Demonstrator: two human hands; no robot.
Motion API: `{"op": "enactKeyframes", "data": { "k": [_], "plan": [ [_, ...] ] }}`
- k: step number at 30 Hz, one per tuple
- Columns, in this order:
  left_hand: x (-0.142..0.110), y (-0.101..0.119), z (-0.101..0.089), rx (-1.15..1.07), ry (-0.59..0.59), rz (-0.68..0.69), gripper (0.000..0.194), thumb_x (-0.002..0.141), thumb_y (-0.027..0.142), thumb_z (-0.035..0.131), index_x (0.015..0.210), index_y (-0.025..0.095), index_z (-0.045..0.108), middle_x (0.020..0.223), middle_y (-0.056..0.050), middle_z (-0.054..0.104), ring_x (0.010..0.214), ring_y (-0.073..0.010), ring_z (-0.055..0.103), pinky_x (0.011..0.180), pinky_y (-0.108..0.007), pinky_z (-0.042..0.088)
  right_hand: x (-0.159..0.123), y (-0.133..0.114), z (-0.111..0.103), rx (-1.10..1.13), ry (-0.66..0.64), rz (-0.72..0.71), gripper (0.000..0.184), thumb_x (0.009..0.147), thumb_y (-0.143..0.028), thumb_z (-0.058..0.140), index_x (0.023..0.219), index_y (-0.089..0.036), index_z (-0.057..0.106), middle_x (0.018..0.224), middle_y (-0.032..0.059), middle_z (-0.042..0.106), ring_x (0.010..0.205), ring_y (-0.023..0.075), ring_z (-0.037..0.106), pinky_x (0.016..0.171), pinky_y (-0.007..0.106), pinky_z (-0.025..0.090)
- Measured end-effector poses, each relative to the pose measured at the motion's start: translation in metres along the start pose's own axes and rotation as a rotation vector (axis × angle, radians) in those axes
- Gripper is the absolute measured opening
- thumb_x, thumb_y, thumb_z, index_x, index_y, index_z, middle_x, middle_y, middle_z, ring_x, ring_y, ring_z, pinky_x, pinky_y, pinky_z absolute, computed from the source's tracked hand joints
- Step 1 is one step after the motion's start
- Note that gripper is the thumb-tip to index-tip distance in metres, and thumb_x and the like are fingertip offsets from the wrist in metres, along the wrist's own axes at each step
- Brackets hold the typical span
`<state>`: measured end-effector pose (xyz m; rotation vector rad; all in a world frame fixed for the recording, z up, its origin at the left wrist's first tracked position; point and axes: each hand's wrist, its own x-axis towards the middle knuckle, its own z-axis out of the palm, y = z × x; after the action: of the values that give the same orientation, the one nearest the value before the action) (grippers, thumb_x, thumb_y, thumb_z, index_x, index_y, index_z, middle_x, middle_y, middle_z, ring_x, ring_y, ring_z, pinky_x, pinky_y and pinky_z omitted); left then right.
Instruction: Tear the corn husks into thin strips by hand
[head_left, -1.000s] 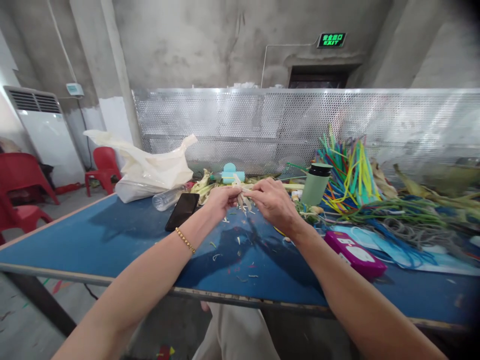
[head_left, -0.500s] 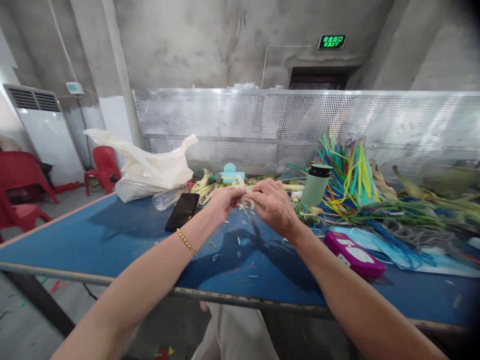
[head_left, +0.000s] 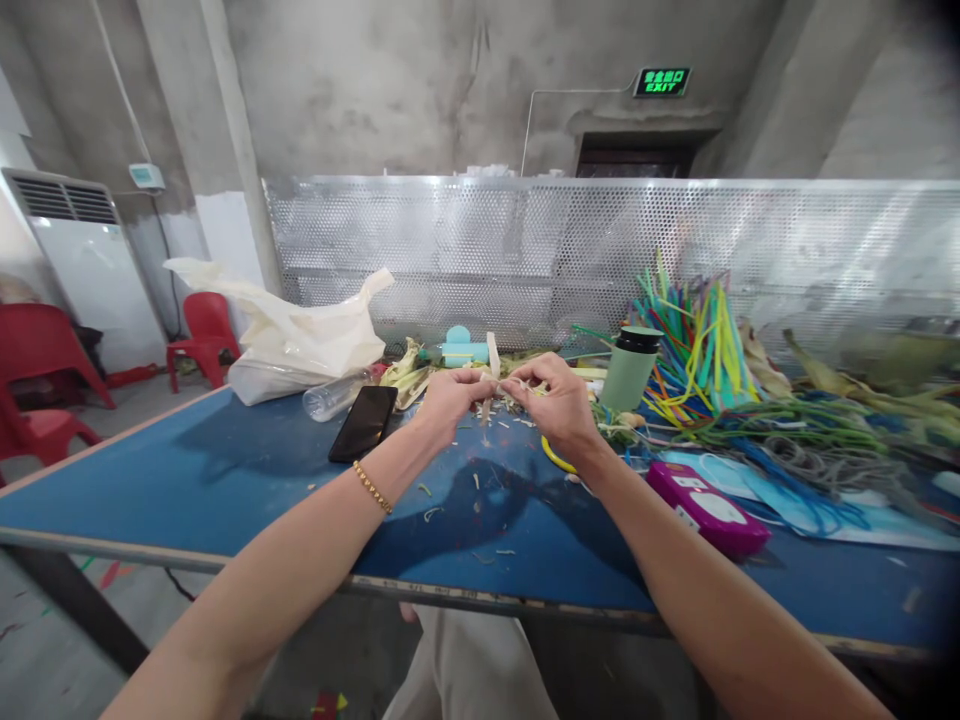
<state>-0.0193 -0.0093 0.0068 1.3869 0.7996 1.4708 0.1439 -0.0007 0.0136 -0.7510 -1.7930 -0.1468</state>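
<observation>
Over the middle of the table my left hand point(head_left: 448, 404) is closed, thumb and fingers pinching a pale strip of corn husk point(head_left: 493, 352). One end of the strip stands up above the fingertips and another bit hangs below. My right hand point(head_left: 561, 405) pinches the same husk from the other side, fingertips nearly touching those of the left. How the husk is folded between them is too small to tell. Below my right wrist lies a curved yellow thing point(head_left: 556, 458), partly hidden. Husk scraps point(head_left: 429, 515) are scattered beneath the hands.
On the blue table point(head_left: 247, 500) a black phone point(head_left: 363, 424), a clear bottle point(head_left: 330, 398) and a cream plastic bag point(head_left: 307, 340) lie left. A green bottle point(head_left: 628, 375), colourful pipe cleaners point(head_left: 701, 345), cords point(head_left: 832, 470) and a magenta box point(head_left: 707, 508) are right. Corn husks point(head_left: 406, 367) lie behind.
My right fingers have shifted and drawn slightly apart from the left, with the husk strip still pinched. Its upper end now stands more upright. The yellow thing shows more below my right wrist.
</observation>
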Motion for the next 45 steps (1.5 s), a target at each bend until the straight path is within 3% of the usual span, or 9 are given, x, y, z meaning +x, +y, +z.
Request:
{"op": "enactKeyframes", "data": {
  "k": [3,7,15,23,29,33,45],
  "plan": [
    [0.000,0.000,0.000,0.010,-0.017,0.013,0.014,0.061,0.023,0.073,0.067,0.011,0.069,0.064,-0.003,0.061,0.055,-0.0083,0.046,0.054,-0.025,0.032,0.002,0.000,-0.002,0.084,-0.028,0.074,0.018,0.073,-0.037,0.071,0.070,-0.019,0.068,0.084,0.0070,0.068,0.085,0.0214,0.060,0.082,0.037,0.045],
    [0.000,0.000,-0.002,0.042,-0.051,0.032,0.015,0.062,0.025,0.072,0.067,0.011,0.068,0.064,-0.002,0.061,0.056,-0.0088,0.047,0.055,-0.025,0.033,0.002,-0.003,-0.005,0.226,-0.169,0.271,0.026,0.074,-0.041,0.068,0.071,-0.016,0.068,0.073,0.0052,0.068,0.070,0.0176,0.060,0.068,0.031,0.046],
    [-0.003,0.007,-0.002,0.113,-0.121,0.035,0.014,0.062,0.025,0.070,0.061,0.013,0.063,0.058,0.000,0.056,0.053,-0.0078,0.043,0.053,-0.025,0.032,0.004,-0.012,-0.007,0.268,-0.199,0.347,0.025,0.072,-0.039,0.067,0.066,-0.015,0.062,0.058,0.0003,0.057,0.053,0.0104,0.045,0.051,0.025,0.036],
    [-0.002,0.006,-0.002,0.157,-0.164,0.079,0.013,0.065,0.023,0.066,0.058,0.014,0.061,0.056,0.000,0.054,0.053,-0.0088,0.043,0.055,-0.026,0.033,0.001,-0.011,-0.006,0.425,-0.218,0.488,0.033,0.065,-0.045,0.074,0.066,-0.016,0.059,0.059,0.0004,0.059,0.052,0.0100,0.048,0.050,0.025,0.037],
    [-0.001,0.004,-0.003,0.126,-0.204,0.064,0.020,0.070,0.030,0.067,0.059,0.013,0.061,0.057,-0.001,0.055,0.053,-0.0088,0.043,0.054,-0.026,0.032,0.000,-0.008,-0.003,0.465,-0.205,0.530,0.031,0.063,-0.042,0.075,0.066,-0.015,0.061,0.059,0.0014,0.061,0.053,0.0105,0.050,0.051,0.025,0.038],
    [-0.001,0.004,-0.004,0.143,-0.212,0.051,0.021,0.064,0.031,0.074,0.068,0.012,0.066,0.061,-0.002,0.058,0.053,-0.0083,0.044,0.052,-0.025,0.031,0.000,-0.010,-0.004,0.447,-0.168,0.539,0.029,0.061,-0.038,0.076,0.064,-0.014,0.061,0.058,0.0010,0.061,0.053,0.0103,0.051,0.051,0.024,0.038],
    [0.002,0.002,-0.008,0.147,-0.241,0.050,0.022,0.069,0.032,0.071,0.061,0.012,0.065,0.059,-0.003,0.058,0.054,-0.0087,0.043,0.055,-0.026,0.031,0.000,-0.013,-0.003,0.481,-0.187,0.582,0.033,0.061,-0.045,0.076,0.063,-0.016,0.061,0.061,0.0017,0.062,0.054,0.0116,0.051,0.052,0.025,0.040]
  ]
}}
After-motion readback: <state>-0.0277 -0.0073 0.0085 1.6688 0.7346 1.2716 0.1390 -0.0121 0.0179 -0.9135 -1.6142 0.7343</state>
